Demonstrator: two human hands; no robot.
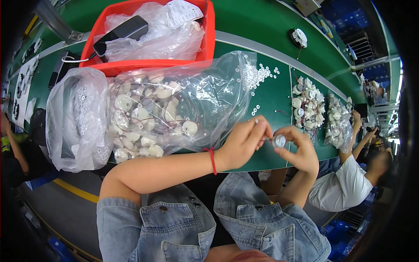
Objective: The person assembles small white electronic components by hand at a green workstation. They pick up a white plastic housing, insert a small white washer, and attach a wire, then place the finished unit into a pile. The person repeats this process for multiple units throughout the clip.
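Note:
Between the thumb and fingers of my right hand (302, 149) is a small round white motor (279, 140), held just above the near edge of the green table. My left hand (243, 142) pinches the thin wires leading from it, close to its left side. Beyond my hands, small white rings (256, 75) lie in a loose heap, with a few stray ones nearer to me. A clear plastic bag (218, 94) to the left holds many similar white parts (140, 114) with dark red wires. More wired white parts (307, 102) are piled to the right.
A red bin (211, 32) at the back left contains plastic bags, a paper slip and a black adapter (126, 32). Another clear bag (78, 122) with white rings stands far left. A filled bag (338, 124) lies at right, beside a co-worker in a white shirt (342, 185).

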